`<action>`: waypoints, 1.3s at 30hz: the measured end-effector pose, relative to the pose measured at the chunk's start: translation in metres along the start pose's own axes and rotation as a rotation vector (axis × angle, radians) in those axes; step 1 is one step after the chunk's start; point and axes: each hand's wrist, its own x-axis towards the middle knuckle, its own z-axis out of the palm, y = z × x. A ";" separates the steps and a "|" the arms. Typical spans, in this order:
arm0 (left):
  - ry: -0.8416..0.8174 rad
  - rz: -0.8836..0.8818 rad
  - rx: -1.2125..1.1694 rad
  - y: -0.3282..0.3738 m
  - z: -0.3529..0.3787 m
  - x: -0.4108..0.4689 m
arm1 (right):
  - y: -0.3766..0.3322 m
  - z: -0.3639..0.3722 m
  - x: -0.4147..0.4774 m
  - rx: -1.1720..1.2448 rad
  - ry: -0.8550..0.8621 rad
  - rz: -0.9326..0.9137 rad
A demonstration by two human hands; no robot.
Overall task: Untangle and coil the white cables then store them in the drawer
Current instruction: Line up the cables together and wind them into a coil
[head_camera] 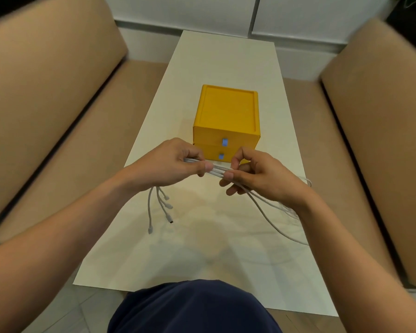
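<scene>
A long, pale cream table (pixel 226 58) lies beneath the left hand (pixel 171 164) and the right hand (pixel 257 174) and runs away past them towards a white wall (pixel 178 10). The wall is split by one vertical seam. The glossy tabletop shows soft, blurred patches of light just below the hands. Well out to the left of the left hand stands a tan upholstered sofa (pixel 46 92). A second tan sofa (pixel 375 104) stands well out to the right of the right hand. Nearer than the hands, past the table's end, pale grey floor (pixel 82 306) shows.

the counter (pixel 226 68) has a smooth, slightly glossy cream surface. the drawer box (pixel 227 111) looks like matt yellow plastic. the white cables (pixel 216 173) look smooth and rubbery.
</scene>
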 end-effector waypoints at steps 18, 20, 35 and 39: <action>-0.059 -0.053 0.000 -0.002 0.005 -0.001 | 0.017 -0.014 0.002 -0.076 -0.340 -0.003; -0.048 -0.068 -0.004 -0.004 0.003 -0.002 | 0.020 -0.020 0.000 -0.079 -0.330 0.016; 0.008 -0.068 -0.069 -0.015 -0.006 0.002 | 0.050 -0.014 0.010 -0.185 0.080 -0.039; 0.012 -0.066 -0.060 -0.018 -0.006 0.005 | 0.061 -0.018 0.009 -0.291 0.133 0.009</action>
